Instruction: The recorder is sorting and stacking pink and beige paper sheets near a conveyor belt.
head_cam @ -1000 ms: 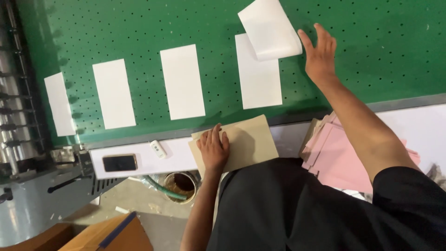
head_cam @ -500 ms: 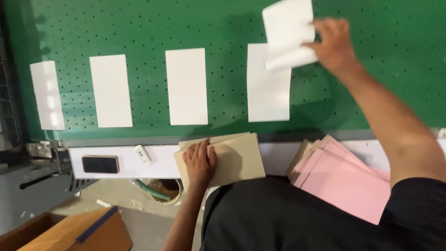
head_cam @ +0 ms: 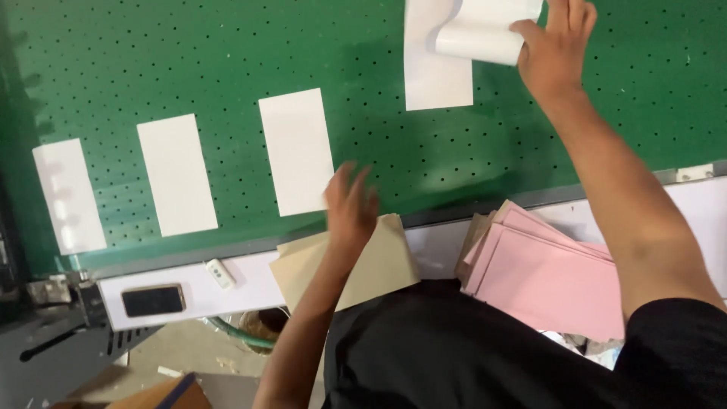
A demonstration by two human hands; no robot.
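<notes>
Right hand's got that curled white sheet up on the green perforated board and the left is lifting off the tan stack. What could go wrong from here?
The curled sheet under the right hand overlaps the flat white sheet and could nudge it askew or crease. The left hand, blurred above the tan stack, may brush the nearest white sheet out of line.

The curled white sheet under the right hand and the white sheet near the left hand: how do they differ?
The curled white sheet bends up off the green board under the right hand; the flat white sheet lies fully flat.
The curled one is touched by that hand; the flat one lies free, just beside the left hand.
Both are white and lie on the perforated board.
</notes>
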